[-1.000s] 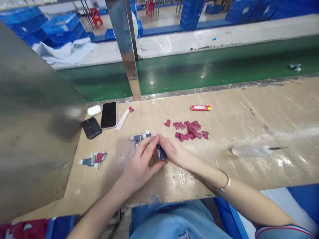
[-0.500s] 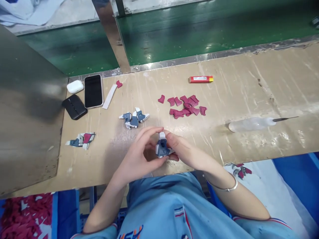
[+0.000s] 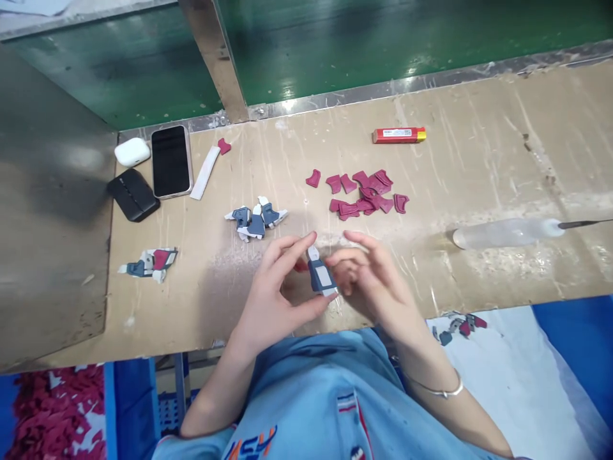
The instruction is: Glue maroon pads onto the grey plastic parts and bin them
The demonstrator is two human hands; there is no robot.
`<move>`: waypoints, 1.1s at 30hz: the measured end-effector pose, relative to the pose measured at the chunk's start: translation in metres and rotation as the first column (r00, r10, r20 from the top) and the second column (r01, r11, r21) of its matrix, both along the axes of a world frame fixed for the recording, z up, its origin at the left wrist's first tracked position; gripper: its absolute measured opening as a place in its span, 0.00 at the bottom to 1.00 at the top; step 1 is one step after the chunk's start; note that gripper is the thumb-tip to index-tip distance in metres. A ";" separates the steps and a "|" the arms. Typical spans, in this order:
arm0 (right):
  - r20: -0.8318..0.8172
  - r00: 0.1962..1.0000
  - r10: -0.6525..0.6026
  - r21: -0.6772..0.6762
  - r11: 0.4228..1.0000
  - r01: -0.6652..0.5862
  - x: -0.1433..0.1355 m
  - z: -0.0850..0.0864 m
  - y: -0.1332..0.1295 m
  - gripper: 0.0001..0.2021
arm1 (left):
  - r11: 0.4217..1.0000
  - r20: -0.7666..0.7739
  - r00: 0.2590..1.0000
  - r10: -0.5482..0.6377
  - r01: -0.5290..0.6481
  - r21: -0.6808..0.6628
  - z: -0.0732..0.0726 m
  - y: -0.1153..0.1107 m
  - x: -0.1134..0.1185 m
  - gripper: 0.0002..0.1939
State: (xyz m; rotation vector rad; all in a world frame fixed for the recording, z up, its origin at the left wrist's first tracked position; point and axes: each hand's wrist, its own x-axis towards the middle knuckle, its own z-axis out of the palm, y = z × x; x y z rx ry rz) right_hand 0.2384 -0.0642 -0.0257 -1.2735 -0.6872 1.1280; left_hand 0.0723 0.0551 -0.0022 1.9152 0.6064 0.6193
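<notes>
Between the thumb and fingers of my left hand [image 3: 272,291] is a small blue-and-white plastic toy part [image 3: 322,273], held upright over the near edge of the table. My right hand [image 3: 378,278] is just to its right, fingers loosely curled and apart, with nothing visible in them. Beyond my hands lies a group of dark red plastic pieces [image 3: 366,198]. A cluster of similar blue-and-white parts [image 3: 256,220] rests left of them. Farther left is an assembled part with a red panel [image 3: 149,264].
At the back left are a phone [image 3: 171,161], a white earbud case [image 3: 132,153], a black case [image 3: 134,195] and a white strip [image 3: 205,172]. A red box [image 3: 399,135] and a clear bottle with a thin tip [image 3: 507,233] lie right. Bins with red pieces [image 3: 57,412] flank below.
My right hand has come away from the toy part and its fingers have spread. The part has turned to show a white panel, still in my left hand. The camera view has shifted slightly.
</notes>
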 end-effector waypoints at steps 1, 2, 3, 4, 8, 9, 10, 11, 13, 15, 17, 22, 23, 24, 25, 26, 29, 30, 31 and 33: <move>-0.034 0.996 -0.082 0.007 0.997 0.082 0.008 -0.001 -0.006 0.28 | 1.000 -0.004 1.000 0.003 -0.003 -0.003 -0.001 0.000 0.000 0.35; -0.097 0.984 -0.152 0.008 0.988 0.153 0.018 -0.003 -0.013 0.31 | 1.000 -0.005 1.000 0.005 -0.005 -0.009 -0.002 0.001 -0.001 0.35; -0.193 0.960 -0.204 0.002 0.978 0.208 0.030 -0.005 -0.020 0.35 | 1.000 0.000 1.000 0.006 -0.006 -0.016 -0.003 0.001 -0.001 0.35; -0.329 0.916 -0.230 0.001 0.970 0.244 0.041 -0.008 -0.028 0.39 | 1.000 0.010 1.000 0.008 -0.008 -0.025 -0.005 0.001 -0.001 0.35; -0.996 0.054 0.075 0.090 0.907 0.412 0.084 -0.029 -0.046 0.44 | 0.994 0.053 0.998 0.043 -0.038 -0.100 -0.008 -0.001 0.000 0.35; -0.909 -0.318 0.270 0.074 0.855 0.514 0.091 -0.034 -0.047 0.38 | 0.989 0.063 0.996 0.060 -0.050 -0.138 -0.009 -0.002 0.001 0.34; -0.634 -0.614 0.470 0.001 0.794 0.608 0.097 -0.038 -0.047 0.31 | 0.981 0.073 0.994 0.075 -0.061 -0.183 -0.009 -0.004 0.002 0.34; -0.227 -0.750 0.622 -0.123 0.745 0.655 0.101 -0.040 -0.046 0.24 | 0.971 0.085 0.992 0.088 -0.067 -0.229 -0.009 -0.005 0.002 0.32; 0.537 -0.518 0.666 -0.330 0.731 0.597 0.106 -0.039 -0.044 0.19 | 0.950 0.103 0.989 0.104 -0.068 -0.303 -0.009 -0.006 0.003 0.30; 0.843 -0.156 0.514 -0.369 0.765 0.528 0.107 -0.033 -0.042 0.24 | 0.938 0.104 0.988 0.112 -0.070 -0.339 -0.009 -0.006 0.002 0.28; 0.898 -0.026 0.439 -0.353 0.755 0.552 0.109 -0.025 -0.040 0.26 | 0.932 0.083 0.989 0.124 -0.088 -0.350 -0.009 -0.006 0.000 0.28; 0.800 -0.261 0.541 -0.414 0.811 0.413 0.120 -0.013 -0.039 0.18 | 0.938 -0.012 0.991 0.134 -0.130 -0.320 -0.012 -0.004 -0.010 0.30; 0.628 -0.489 0.605 -0.450 0.795 0.406 0.120 -0.010 -0.037 0.16 | 0.943 -0.015 0.991 0.132 -0.130 -0.306 -0.013 -0.005 -0.011 0.31; 0.292 -0.725 0.624 -0.473 0.753 0.458 0.116 -0.007 -0.035 0.13 | 0.949 -0.008 0.992 0.129 -0.126 -0.290 -0.013 -0.005 -0.012 0.32; -0.193 -0.831 0.522 -0.443 0.709 0.549 0.110 -0.003 -0.031 0.11 | 0.955 0.009 0.992 0.125 -0.117 -0.272 -0.014 -0.005 -0.012 0.32; -0.676 -0.687 0.267 -0.361 0.693 0.624 0.101 0.002 -0.027 0.11 | 0.960 0.024 0.993 0.118 -0.108 -0.258 -0.014 -0.006 -0.012 0.32; -0.673 0.525 -0.521 -0.159 0.795 0.585 0.063 0.014 -0.009 0.14 | 0.955 0.001 0.995 0.095 -0.091 -0.284 -0.015 -0.006 -0.009 0.31; -0.385 0.742 -0.549 -0.132 0.828 0.544 0.049 0.016 -0.004 0.18 | 0.945 -0.032 0.995 0.089 -0.095 -0.312 -0.015 -0.006 -0.007 0.30; -0.171 0.846 -0.505 -0.087 0.863 0.498 0.037 0.016 0.001 0.22 | 0.934 -0.072 0.994 0.082 -0.102 -0.343 -0.016 -0.005 -0.006 0.30; 0.079 0.903 -0.421 0.031 0.907 0.420 0.019 0.010 0.007 0.26 | 0.911 -0.128 0.989 0.075 -0.121 -0.394 -0.017 -0.005 -0.003 0.29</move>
